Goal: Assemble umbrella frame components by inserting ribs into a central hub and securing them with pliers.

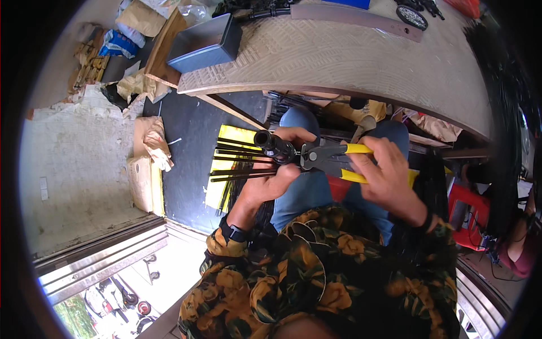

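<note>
Two hands (265, 185) (387, 176), pliers (326, 158) above lap (303, 199), clear of table edge (339, 89).

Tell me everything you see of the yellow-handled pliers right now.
The pliers have a dark grey, metallic-looking head with a rounded pivot and two arms ending in yellow, plastic-looking handles, which stand spread apart. They lie roughly crosswise above the person's lap, head toward the left. The right hand grips the handles. The jaws are close beside the black tubular part in the left hand; whether they bite on anything is too small to tell.
</note>
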The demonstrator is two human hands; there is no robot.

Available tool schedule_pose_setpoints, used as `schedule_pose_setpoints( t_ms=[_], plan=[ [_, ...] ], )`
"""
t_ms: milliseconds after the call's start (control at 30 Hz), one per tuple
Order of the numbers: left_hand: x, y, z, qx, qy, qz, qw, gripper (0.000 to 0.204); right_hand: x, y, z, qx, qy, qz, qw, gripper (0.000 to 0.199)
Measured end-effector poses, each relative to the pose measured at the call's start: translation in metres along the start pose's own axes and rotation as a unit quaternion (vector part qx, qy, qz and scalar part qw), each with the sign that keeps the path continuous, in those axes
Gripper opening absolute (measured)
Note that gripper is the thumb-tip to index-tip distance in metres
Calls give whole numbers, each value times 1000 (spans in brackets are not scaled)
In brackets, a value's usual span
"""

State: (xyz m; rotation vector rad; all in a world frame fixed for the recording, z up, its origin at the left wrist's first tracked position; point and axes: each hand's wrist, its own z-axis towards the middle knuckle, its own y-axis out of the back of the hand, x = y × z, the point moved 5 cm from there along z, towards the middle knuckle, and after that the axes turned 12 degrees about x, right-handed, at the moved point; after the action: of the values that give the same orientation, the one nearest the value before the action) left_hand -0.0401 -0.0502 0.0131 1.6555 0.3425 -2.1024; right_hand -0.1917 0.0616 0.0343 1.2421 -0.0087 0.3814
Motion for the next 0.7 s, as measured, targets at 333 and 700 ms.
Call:
schedule_pose_setpoints(
  t_ms=[333,700],
  plan=[
    [-6,2,10,-37,110,13,993,99,5,36,15,8,44,-148,988,29],
    [2,-2,14,-82,79,14,993,98,5,-11,-1,-69,-39,60,995,34]
  ],
)
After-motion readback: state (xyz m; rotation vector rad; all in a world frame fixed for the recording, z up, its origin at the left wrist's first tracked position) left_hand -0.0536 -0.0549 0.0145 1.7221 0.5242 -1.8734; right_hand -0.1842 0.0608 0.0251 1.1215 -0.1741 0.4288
